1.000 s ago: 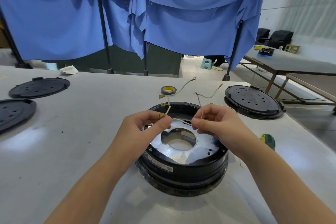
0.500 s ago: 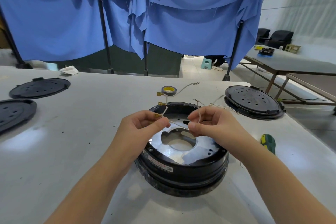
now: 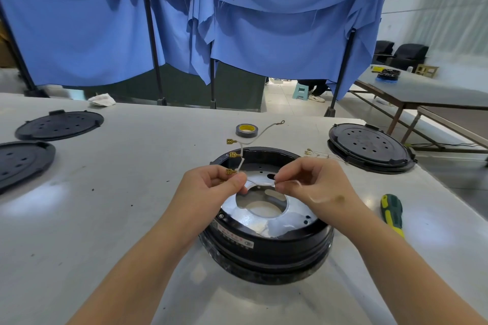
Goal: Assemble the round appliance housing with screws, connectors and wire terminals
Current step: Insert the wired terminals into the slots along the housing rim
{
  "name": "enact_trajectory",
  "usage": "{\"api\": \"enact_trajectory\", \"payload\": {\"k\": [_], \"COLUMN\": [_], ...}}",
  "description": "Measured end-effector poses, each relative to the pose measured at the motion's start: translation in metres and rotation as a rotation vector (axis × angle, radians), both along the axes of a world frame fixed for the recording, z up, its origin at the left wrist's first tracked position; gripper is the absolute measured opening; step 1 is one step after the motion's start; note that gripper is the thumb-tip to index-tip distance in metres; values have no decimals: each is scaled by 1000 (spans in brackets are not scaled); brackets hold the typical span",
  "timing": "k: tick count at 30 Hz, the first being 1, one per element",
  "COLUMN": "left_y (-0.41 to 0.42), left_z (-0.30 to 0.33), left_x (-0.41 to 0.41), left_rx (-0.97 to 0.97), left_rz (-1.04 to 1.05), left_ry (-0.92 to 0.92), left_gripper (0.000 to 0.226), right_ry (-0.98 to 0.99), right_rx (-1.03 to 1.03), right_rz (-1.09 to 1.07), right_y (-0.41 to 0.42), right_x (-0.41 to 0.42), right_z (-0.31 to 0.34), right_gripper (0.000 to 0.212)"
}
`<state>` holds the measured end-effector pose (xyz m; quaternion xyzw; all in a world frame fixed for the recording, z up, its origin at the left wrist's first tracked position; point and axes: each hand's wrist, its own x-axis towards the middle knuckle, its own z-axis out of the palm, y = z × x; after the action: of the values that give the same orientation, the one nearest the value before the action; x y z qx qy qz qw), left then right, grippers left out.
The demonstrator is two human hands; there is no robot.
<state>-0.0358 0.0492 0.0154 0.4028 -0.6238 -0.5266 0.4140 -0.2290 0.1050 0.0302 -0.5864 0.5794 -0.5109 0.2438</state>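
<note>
Round black housing (image 3: 266,243) sits on the pale worktable (image 3: 105,219) straight ahead of the person, open side up, with a shiny metal plate (image 3: 295,215) inside that has a large round hole at its middle.

From the head camera, both hands hover above the far half of the housing. The left hand (image 3: 208,190) has its thumb and fingers curled, pinching a bundle of thin white wires (image 3: 241,155). These rise from the grip, and brass spade terminals (image 3: 232,155) stand out to the left at three heights. One wire arcs back to a small ring terminal (image 3: 281,122) near a roll of tape (image 3: 246,130) that lies on the table behind the housing. The right hand (image 3: 314,185) also pinches with curled fingers; a short white stretch of wire spans between the two hands, though motion blur on the right fingertips makes the exact grip hard to read.

More thin leads with brass ends (image 3: 320,154) lie on the table between the housing and a black perforated lid (image 3: 368,146) at the right. Two similar black lids (image 3: 59,125) lie at the far left. A green and yellow screwdriver (image 3: 391,214) lies to the right of the housing, near the right forearm. Blue cloth (image 3: 184,21) hangs behind the table.
</note>
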Motion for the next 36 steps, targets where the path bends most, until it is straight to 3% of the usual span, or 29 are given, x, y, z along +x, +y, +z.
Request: {"api": "enact_trajectory", "payload": {"k": [3,8,11,14,23,31,36], "left_y": [0,-1,-1,-1,3,4,2], "left_z": [0,0,0,1,1,-1,0], "left_x": [0,1,1,2,-3,-5,-3], "left_rx": [-5,6,8,5,-34,-59,-49], "left_rz": [19,33,35,37,70,93,70], "left_ry": [-1,19,26,38,56,19,91], "left_gripper": [18,18,18,19,12,12,16], "right_ry": [-10,34,34,-82,-369,-610,-754], "right_rx": [-74,-128,-110,-25,187,188,194], "right_rz": [39,63,82,102,129,69,169], "right_y": [1,-2,-3,-1,-6,-11,-6], "right_x": [1,1,-2,-8,-14,-10,-16], "right_z": [0,-3,-4,-2,3,6,10], "right_gripper": [33,19,26,20,51,50,23]}}
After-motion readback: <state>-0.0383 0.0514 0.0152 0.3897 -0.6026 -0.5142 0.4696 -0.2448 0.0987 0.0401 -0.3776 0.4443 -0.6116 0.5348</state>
